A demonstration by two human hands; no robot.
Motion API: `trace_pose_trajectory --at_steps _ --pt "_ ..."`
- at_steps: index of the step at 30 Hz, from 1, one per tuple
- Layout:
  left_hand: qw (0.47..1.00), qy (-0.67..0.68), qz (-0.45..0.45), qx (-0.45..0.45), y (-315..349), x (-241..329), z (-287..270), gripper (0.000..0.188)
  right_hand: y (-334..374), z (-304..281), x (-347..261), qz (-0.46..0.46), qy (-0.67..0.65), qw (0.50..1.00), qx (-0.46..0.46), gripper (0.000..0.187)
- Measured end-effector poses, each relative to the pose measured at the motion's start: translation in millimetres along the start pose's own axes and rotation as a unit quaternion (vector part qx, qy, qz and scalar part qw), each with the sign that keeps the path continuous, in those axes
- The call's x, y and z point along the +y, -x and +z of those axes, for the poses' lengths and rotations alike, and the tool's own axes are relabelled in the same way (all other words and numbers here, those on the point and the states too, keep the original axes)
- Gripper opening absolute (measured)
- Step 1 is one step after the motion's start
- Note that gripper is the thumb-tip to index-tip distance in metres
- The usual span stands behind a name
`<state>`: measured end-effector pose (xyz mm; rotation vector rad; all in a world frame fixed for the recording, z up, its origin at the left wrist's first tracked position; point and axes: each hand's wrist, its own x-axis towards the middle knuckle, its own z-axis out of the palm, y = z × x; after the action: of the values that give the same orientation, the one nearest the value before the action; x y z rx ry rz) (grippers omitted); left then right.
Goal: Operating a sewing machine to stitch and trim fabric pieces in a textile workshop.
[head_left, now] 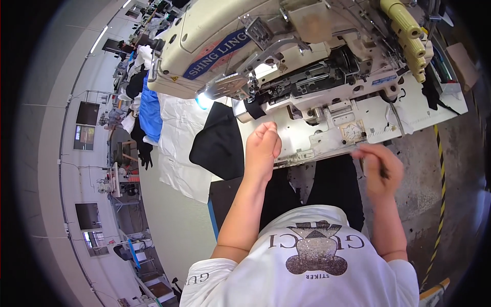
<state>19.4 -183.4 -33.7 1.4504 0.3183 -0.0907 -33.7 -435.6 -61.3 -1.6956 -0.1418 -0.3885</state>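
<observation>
My left hand (264,146) is raised in front of the sewing machine, close to its needle area. Its fingers are pinched together, and whatever they may hold is too small to make out. To the right, at the front edge of the machine bed (291,140), my right hand (384,169) is blurred, with curled fingers and a small dark thing showing against it. The cream sewing machine (174,53) has its lamp lit. Black fabric (220,146) lies folded just left of my left hand, reaching up to the machine's sewing end.
White sheeting (181,148) covers part of the pale table (169,204) at the left. Beyond it are blue cloth (149,112) and other garments. Yellow-green thread tension posts (406,33) rise at the upper right. A yellow-and-black floor stripe (441,189) runs along the right.
</observation>
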Motion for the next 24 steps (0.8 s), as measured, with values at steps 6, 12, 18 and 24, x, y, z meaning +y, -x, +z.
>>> trace_pose_trajectory --at_steps 6,12,18,24 --pt "0.999 -0.038 0.018 -0.033 23.4 -6.8 5.4 0.012 -73.9 98.2 -20.7 0.223 -0.189 0.925 -0.245 0.027" --pt "0.927 -0.325 0.179 -0.049 57.4 -22.1 3.9 0.005 -65.0 110.3 -25.6 0.29 -0.269 0.896 -0.203 0.02" --pt "0.818 -0.3 0.491 0.003 41.9 0.3 4.6 0.011 -25.5 63.9 -49.9 0.139 -0.212 0.925 -0.284 0.013" --pt "0.789 -0.335 0.499 -0.125 21.9 21.7 5.5 0.008 -22.0 20.2 -49.7 0.147 -0.203 0.944 -0.213 0.01"
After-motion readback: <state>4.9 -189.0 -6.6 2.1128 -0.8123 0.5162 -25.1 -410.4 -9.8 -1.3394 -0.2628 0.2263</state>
